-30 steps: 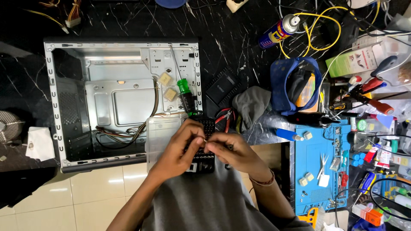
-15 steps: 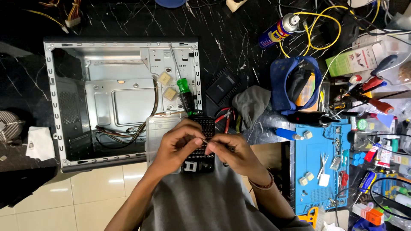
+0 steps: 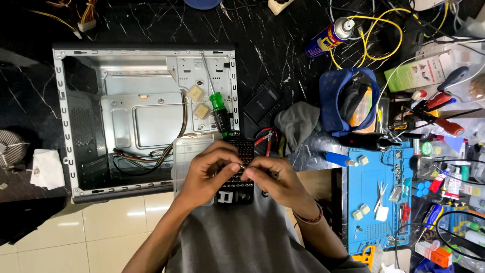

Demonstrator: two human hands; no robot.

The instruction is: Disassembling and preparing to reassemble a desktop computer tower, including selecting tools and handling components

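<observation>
— Black bit case (image 3: pixel 236 174) under both hands; my left hand (image 3: pixel 204 174) and right hand (image 3: pixel 275 179) pinch one small bit (image 3: pixel 242 167) between fingertips, over the case.

— Progress?

— Early, I judge: green-handled screwdriver (image 3: pixel 219 112) lies untouched on the empty computer chassis (image 3: pixel 146 116).

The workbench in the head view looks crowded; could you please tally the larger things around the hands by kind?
Open computer case: 1
Black bit set case, under both hands: 1
Green-handled screwdriver: 1
Spray can: 1
Blue work mat: 1
Grey cloth: 1
Hands, left hand and right hand: 2
Total: 8
</observation>
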